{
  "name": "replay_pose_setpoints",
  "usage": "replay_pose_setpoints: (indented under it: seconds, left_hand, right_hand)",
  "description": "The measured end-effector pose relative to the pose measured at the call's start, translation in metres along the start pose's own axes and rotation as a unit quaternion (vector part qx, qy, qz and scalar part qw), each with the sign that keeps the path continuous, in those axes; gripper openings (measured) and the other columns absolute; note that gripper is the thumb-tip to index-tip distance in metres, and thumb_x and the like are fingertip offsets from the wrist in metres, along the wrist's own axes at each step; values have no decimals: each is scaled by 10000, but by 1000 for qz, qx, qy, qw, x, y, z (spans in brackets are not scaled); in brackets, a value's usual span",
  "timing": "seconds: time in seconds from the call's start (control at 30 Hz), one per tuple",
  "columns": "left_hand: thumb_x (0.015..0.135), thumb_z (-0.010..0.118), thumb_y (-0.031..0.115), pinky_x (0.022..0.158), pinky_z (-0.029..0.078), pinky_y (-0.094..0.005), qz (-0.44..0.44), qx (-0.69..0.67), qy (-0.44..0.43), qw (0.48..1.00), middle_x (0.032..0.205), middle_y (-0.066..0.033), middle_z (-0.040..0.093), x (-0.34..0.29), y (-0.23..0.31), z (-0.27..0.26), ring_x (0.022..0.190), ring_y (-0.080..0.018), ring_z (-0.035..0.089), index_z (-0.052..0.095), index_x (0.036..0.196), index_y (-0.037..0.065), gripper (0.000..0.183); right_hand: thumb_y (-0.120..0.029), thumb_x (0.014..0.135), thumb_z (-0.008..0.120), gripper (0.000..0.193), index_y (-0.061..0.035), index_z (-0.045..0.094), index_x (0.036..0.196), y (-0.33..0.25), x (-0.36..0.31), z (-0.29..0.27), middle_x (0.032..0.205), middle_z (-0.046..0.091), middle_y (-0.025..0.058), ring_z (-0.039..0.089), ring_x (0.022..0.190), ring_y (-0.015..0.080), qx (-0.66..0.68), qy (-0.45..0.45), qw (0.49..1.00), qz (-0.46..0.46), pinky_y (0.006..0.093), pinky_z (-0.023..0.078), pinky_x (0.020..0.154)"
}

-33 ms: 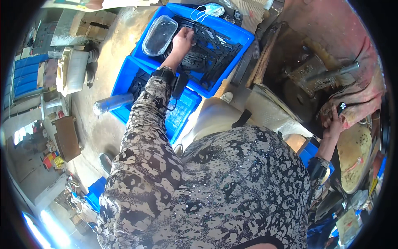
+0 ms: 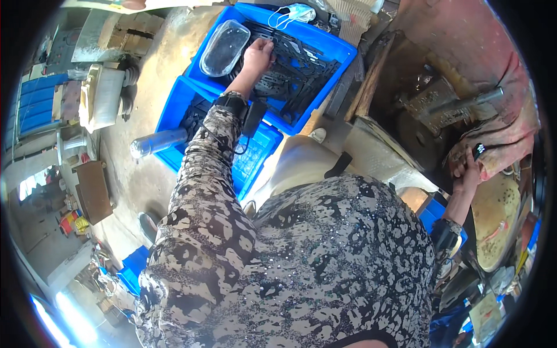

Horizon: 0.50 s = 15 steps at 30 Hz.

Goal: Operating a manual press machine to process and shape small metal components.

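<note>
Flat black metal parts (image 2: 290, 75) lie heaped in the farther blue plastic crate (image 2: 342, 49). The left hand (image 2: 258, 56) reaches into it, fingers curled onto the parts beside a clear plastic tub (image 2: 223, 46). A second blue crate (image 2: 261, 156) sits nearer. The right hand (image 2: 467, 168) pinches a small black piece (image 2: 478, 151) by the machine (image 2: 447, 107).

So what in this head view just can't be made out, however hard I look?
- Left hand: it reaches among the dark flat metal parts in the blue crate; whether it grips one is unclear, since its fingertips are lost against the parts.
- Right hand: a small dark object sits at its fingers; too small to identify.
- Second blue crate: contents mostly covered by the patterned sleeve.
- Right rim: things bent and shadowed by the fisheye.
</note>
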<state>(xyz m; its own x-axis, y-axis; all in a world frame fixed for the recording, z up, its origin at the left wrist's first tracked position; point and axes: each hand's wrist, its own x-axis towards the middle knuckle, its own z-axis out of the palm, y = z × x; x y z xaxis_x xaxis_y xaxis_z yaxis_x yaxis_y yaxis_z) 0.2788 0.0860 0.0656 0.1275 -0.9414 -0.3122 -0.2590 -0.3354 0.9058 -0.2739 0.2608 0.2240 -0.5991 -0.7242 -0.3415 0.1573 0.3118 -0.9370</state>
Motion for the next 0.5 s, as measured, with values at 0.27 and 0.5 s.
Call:
replay_pose_setpoints:
  seconds: [0.27,0.5]
  left_hand:
    - [939,425,-35,849,575,-426,-81,-511,-157,841,1109,-230,607,-29,33,-3,947,-329,655,421,1210,-86,276]
    - [958,514,135,406,291,-198,-10,-371,-279,886,836,-143,659,-80,96,69,502,-74,419,385,1393,67,459]
  right_hand:
    - [-86,893,596,167,-2,560,1033,16,48,-26,816,524,27,462,634,110,171,-138,967,128,247,383,537]
    - [-60,886,559,281,-14,492,1156,40,32,-1,801,532,41,513,635,137,-11,-107,994,36,276,440,547]
